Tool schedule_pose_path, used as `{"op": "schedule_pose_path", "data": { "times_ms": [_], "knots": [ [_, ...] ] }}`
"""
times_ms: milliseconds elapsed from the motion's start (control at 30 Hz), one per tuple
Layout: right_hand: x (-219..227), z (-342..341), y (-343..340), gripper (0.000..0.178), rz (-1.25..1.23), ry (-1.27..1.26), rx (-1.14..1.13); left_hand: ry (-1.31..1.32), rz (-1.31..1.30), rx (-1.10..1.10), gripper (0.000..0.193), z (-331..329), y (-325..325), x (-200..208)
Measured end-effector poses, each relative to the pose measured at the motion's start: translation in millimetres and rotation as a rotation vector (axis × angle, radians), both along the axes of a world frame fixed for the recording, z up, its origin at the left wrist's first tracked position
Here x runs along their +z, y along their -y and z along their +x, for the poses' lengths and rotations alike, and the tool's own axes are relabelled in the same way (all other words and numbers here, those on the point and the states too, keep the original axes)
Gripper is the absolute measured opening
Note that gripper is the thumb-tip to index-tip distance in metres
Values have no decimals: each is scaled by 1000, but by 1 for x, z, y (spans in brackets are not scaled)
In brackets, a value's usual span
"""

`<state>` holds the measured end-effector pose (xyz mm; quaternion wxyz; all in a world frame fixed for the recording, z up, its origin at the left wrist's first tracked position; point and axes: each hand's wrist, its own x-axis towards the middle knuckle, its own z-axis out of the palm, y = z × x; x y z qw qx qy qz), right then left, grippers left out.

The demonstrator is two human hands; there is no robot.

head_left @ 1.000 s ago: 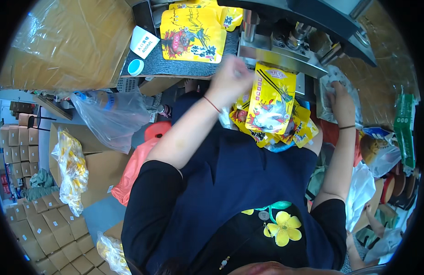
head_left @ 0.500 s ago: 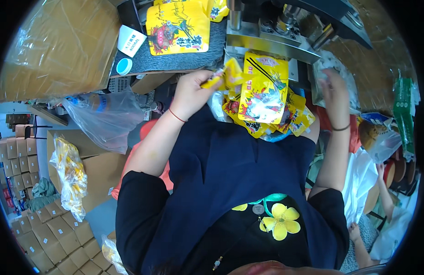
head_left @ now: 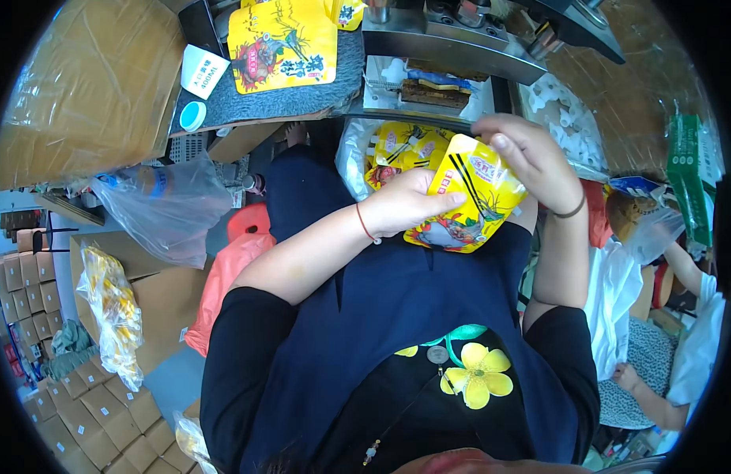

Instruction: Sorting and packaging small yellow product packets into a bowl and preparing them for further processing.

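Observation:
My left hand (head_left: 413, 204) is closed on a yellow printed pouch (head_left: 470, 209), thumb on its front and fingers out of sight behind it. The pouch is tilted above my lap, with black chopsticks and a food picture on it. At its upper right edge is my right hand (head_left: 531, 158), fingers stretched loosely to the left and thumb apart from them. Whether it touches the pouch is hard to see. Behind my left hand, more yellow pouches (head_left: 405, 146) lie in a clear plastic bag (head_left: 353, 158).
A metal press machine (head_left: 460, 43) stands ahead, its bed (head_left: 437, 95) visible below. On the mat (head_left: 302, 99) to the left lie another yellow pouch (head_left: 282, 51), a white box (head_left: 203, 71) and a blue-lidded jar (head_left: 193, 116). Large cartons (head_left: 85, 87) flank the bench. Another person (head_left: 689, 340) sits right.
The yellow pouch has come away from the machine's front toward my lap. My left hand moved right and now holds it; the right hand came in beside it. The small crumpled pouch is out of sight.

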<state>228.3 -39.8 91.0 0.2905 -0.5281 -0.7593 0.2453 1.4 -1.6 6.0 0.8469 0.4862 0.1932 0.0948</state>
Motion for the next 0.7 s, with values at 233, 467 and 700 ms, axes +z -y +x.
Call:
{"op": "schedule_pose_path", "data": {
  "times_ms": [233, 467, 700],
  "knots": [
    [-22, 85, 11, 28, -103, 678, -487, -9, -140, 252, 32, 2, -51, -2],
    [-31, 100, 26, 25, -258, 226, -226, -129, 345, 664, 43, -6, -92, -10],
    [-57, 118, 26, 23, 13, 3, -337, -698, 1887, 388, 52, -100, -129, -7]
  ]
}}
